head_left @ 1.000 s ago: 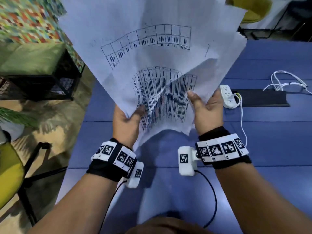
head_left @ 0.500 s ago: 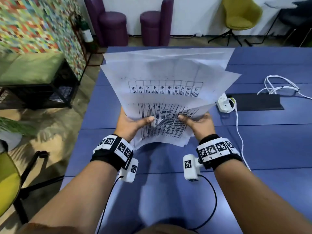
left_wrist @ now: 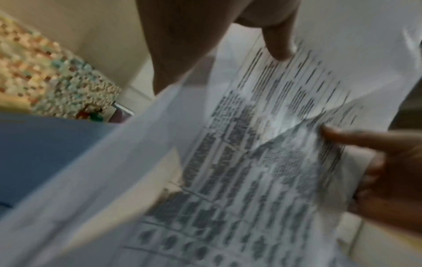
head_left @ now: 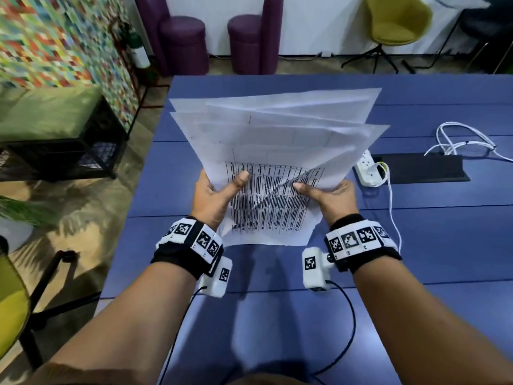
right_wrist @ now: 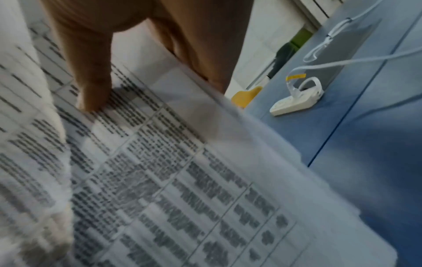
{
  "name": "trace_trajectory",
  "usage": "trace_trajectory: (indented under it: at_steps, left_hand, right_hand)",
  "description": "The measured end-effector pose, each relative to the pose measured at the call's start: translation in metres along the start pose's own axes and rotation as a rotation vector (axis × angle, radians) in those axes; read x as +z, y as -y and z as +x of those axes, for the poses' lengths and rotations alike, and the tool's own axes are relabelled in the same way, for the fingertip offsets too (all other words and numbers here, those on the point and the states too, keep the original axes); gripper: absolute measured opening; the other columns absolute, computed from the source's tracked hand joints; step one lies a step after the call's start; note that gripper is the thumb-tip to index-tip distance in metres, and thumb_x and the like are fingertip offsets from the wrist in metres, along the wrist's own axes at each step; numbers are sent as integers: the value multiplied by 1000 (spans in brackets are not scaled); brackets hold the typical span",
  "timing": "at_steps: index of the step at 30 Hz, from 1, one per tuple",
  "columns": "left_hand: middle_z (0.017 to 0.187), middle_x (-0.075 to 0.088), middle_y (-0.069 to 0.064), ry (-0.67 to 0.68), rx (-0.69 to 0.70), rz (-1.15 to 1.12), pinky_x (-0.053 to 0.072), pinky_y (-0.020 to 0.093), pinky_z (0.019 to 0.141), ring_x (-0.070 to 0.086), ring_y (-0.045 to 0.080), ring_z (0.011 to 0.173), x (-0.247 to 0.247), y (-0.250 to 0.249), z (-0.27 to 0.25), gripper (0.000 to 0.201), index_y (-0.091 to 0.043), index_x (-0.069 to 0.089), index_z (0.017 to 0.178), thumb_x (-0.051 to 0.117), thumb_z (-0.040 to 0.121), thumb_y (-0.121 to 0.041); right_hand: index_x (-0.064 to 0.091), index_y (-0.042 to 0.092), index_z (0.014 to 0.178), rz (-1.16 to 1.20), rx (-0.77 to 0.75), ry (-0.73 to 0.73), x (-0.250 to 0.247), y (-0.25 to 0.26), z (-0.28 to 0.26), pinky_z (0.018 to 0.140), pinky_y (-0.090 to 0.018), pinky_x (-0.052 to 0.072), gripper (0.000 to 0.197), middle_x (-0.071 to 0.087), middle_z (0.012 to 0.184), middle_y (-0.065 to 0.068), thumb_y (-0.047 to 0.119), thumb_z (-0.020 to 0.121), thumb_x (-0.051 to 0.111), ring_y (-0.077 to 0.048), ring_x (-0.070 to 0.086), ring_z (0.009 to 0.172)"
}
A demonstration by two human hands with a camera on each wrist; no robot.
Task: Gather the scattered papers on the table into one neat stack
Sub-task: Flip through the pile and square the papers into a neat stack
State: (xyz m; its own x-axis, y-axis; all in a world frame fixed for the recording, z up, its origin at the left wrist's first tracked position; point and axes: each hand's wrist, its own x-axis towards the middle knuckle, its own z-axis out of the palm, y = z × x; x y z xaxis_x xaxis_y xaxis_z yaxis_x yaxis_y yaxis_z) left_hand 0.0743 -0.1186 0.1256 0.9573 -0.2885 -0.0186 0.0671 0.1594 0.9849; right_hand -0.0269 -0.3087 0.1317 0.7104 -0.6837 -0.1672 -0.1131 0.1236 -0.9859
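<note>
My left hand (head_left: 215,197) grips the papers (head_left: 274,151) at their left edge, thumb laid across the printed top sheet, fingers hidden behind the bundle. My right hand (head_left: 331,200) grips the right edge likewise, thumb pointing inward on the print, fingers hidden beneath. Both hands are closed on the bundle, centre of the head frame, above the blue table (head_left: 416,273). The sheets are fanned and uneven at the far end; the top sheet is creased between my thumbs. Whether the near edge touches the table I cannot tell. A white power strip (head_left: 367,169) with its cable lies right of the papers, apart from them.
</note>
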Motion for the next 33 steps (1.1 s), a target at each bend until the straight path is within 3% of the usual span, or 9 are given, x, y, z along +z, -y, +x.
trace_trajectory:
  at_steps: [3, 6, 8, 11, 14, 17, 21, 25, 33]
  left_hand:
    - [120, 66, -3, 36, 52, -25, 51, 26, 94, 64, 9, 112, 0, -2, 5, 75, -14, 44, 128, 87, 67, -15]
    - [116, 64, -3, 79, 81, 24, 52, 29, 92, 64, 8, 109, -3, -5, 9, 82, -14, 42, 124, 92, 58, -18]
    - [118, 63, -2, 87, 84, 36, 52, 27, 93, 63, 7, 110, -1, -6, 11, 88, -12, 39, 127, 93, 57, -15]
    - [120, 63, -1, 85, 105, 33, 51, 30, 94, 63, 8, 113, 3, -3, 12, 84, -15, 39, 126, 91, 60, -14]
    - [125, 59, 9, 113, 94, 21, 52, 23, 89, 63, 7, 110, 13, 1, 11, 82, -2, 32, 131, 79, 66, 13]
    - [109, 64, 5, 52, 78, 48, 54, 42, 91, 66, 6, 95, 14, 4, 15, 60, -9, 41, 122, 67, 77, 20]
    - [96, 69, 0, -99, 111, 6, 54, 44, 93, 68, 6, 83, 19, -3, 18, 47, -6, 51, 113, 67, 77, 19]
    - [86, 74, -13, -177, 244, 3, 57, 35, 86, 69, 9, 87, 30, -19, 12, 45, -21, 60, 99, 73, 74, 14]
    - [104, 72, -14, -207, 354, -39, 54, 42, 93, 66, 10, 102, 35, -13, -7, 50, -26, 55, 112, 70, 80, 9]
  right_hand:
    - [58, -19, 101, 4, -40, -46, 5, 1, -6, 71, -36, 60, 82, 72, 86, -20, 36, 50, 91, -29, 72, 80]
    - [61, -11, 103, 52, -69, 23, 2, 11, -7, 66, -25, 57, 53, 75, 81, -4, 7, 60, 85, -16, 72, 77]
    - [55, -5, 113, 35, -102, 38, -1, 17, -5, 71, -23, 57, 60, 73, 92, -3, -4, 60, 83, -13, 71, 84]
    - [52, -5, 116, 42, -121, 60, -5, 20, 1, 80, -29, 58, 67, 70, 101, -9, -7, 57, 84, -16, 71, 89]
    - [55, 0, 107, 56, -119, 45, -2, 19, 3, 75, -24, 58, 59, 69, 98, -5, -7, 56, 85, -9, 70, 83]
    - [58, 11, 95, 63, -114, 57, -3, 20, 2, 79, -29, 57, 48, 70, 97, -7, -12, 58, 81, -15, 70, 87]
    - [46, 16, 78, 187, -114, -16, 4, 31, -4, 51, -7, 49, 46, 59, 76, -1, -25, 69, 65, 9, 60, 50]
    - [50, 18, 73, 276, -194, -139, 20, 41, -12, 54, -5, 47, 43, 60, 71, 7, -20, 69, 70, 12, 58, 50]
    - [62, -10, 102, 169, -313, -209, 33, 26, -32, 73, -22, 55, 29, 70, 76, 5, -5, 76, 74, -1, 63, 71]
